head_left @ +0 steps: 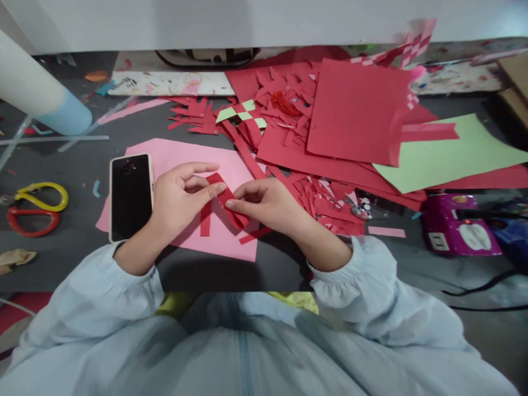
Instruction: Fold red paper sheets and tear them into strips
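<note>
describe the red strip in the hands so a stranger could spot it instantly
Find the pink sheet on the dark table in front of the person, next to the black phone. Over it the left hand and right hand meet, and the red paper strip is pinched in the fingers of both. Unlike the loose red scraps heaped further back, it is folded into a peak.

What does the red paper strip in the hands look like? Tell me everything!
The red paper strip is long, narrow and thin, like matte craft paper. It bends into a peak near its upper end, then slants down to the right. The left hand pinches the top, the right hand pinches the middle. It is over a pink sheet, next to another red strip lying flat there.
</note>
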{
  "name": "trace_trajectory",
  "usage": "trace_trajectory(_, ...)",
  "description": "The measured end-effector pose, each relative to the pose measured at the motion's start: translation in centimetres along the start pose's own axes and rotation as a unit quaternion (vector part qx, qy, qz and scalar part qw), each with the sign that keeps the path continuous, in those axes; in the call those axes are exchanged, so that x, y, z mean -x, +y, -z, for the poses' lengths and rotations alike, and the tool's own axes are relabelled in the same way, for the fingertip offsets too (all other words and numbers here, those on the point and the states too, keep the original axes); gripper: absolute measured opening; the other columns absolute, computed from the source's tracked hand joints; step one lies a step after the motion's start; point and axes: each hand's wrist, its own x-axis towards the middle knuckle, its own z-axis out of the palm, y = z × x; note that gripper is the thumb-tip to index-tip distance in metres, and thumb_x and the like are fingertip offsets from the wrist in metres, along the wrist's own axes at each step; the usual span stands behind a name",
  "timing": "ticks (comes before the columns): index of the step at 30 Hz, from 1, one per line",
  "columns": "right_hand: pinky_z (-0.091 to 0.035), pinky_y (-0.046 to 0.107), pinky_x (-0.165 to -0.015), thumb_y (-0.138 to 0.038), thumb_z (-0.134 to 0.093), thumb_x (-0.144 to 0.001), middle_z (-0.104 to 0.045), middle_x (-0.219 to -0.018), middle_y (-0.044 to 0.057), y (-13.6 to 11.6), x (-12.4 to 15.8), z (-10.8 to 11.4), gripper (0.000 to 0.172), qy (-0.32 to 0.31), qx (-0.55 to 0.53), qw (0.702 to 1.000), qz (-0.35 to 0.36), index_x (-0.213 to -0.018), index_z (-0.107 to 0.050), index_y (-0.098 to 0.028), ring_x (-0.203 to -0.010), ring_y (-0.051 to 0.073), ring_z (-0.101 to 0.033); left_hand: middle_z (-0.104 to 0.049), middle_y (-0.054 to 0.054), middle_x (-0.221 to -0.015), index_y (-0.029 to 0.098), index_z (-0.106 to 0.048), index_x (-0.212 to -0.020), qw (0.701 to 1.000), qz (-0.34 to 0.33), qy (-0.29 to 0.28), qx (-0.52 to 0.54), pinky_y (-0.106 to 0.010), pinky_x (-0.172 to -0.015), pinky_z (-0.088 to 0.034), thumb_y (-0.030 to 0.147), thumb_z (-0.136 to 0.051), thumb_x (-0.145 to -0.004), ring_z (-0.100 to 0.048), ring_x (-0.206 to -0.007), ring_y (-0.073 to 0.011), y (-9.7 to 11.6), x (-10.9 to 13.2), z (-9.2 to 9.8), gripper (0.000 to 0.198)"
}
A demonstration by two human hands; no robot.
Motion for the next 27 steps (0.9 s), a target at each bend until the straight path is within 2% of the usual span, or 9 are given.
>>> trace_trajectory(3, -0.036, 0.023, -0.049, -0.047, -0.082, -0.062, -0.061, -0.058, 0.0, 0.05, -0.06, 0.0, 0.036, 0.01, 0.001, 1.0, 0.005, -0.066, -0.066, -0.015, -0.052, 0.009, -0.05, -0.074, -0.003, -0.074, 0.019, -0.072, -0.076, 0.999, 0.015, -0.007, 0.052, -0.031, -0.069, -0.056, 0.032, -0.083, -0.067, -0.069, -0.068, -0.0177, 0.01, 0.06, -0.18, 0.02)
trace_trajectory(7, -0.039, 0.023, -0.048, -0.045, -0.085, -0.058, -0.063, -0.058, 0.0, 0.1, -0.13, -0.06, 0.036, 0.019, -0.014, 1.0, 0.001, -0.064, -0.065, -0.016, -0.052, 0.01, -0.054, -0.073, -0.003, -0.074, 0.019, -0.07, -0.069, 0.997, 0.023, -0.005, 0.079, -0.031, -0.07, -0.057, 0.037, -0.086, -0.063, -0.07, -0.07, -0.0179, -0.15, 0.02, -0.36, 0.025)
trace_trajectory(10, -0.04, 0.022, -0.047, -0.044, -0.086, -0.056, -0.062, -0.057, 0.0, -0.02, -0.13, -0.14, 0.036, 0.02, -0.022, 1.0, -0.006, -0.063, -0.063, -0.017, -0.051, 0.01, -0.055, -0.073, -0.002, -0.071, 0.02, -0.071, -0.068, 0.995, 0.036, -0.009, 0.091, -0.03, -0.068, -0.057, 0.041, -0.087, -0.061, -0.069, -0.067, -0.017, -0.26, -0.04, -0.4, 0.028)
trace_trajectory(14, -0.035, 0.022, -0.045, -0.045, -0.087, -0.055, -0.057, -0.053, -0.002, -0.11, -0.21, -0.17, 0.039, 0.03, -0.014, 0.999, -0.008, -0.06, -0.061, -0.017, -0.049, 0.008, -0.048, -0.073, -0.002, -0.07, 0.02, -0.072, -0.07, 0.993, 0.058, -0.017, 0.097, -0.029, -0.064, -0.057, 0.044, -0.086, -0.062, -0.068, -0.063, -0.0164, -0.32, -0.08, -0.36, 0.029)
trace_trajectory(17, -0.031, 0.022, -0.044, -0.047, -0.086, -0.055, -0.054, -0.051, -0.004, 0.02, -0.28, -0.09, 0.041, 0.034, -0.005, 0.999, -0.011, -0.06, -0.06, -0.017, -0.048, 0.007, -0.043, -0.074, -0.003, -0.072, 0.019, -0.072, -0.07, 0.993, 0.056, -0.027, 0.103, -0.028, -0.064, -0.058, 0.043, -0.085, -0.064, -0.069, -0.064, -0.0165, -0.31, -0.1, -0.3, 0.028)
trace_trajectory(27, -0.028, 0.022, -0.045, -0.054, -0.082, -0.059, -0.052, -0.051, -0.004, 0.23, -0.27, 0.08, 0.044, 0.029, 0.018, 0.999, -0.012, -0.061, -0.061, -0.016, -0.048, 0.006, -0.039, -0.075, -0.004, -0.075, 0.018, -0.073, -0.073, 0.992, 0.057, -0.03, 0.108, -0.028, -0.063, -0.057, 0.043, -0.083, -0.066, -0.069, -0.064, -0.0166, -0.37, -0.07, -0.22, 0.027)
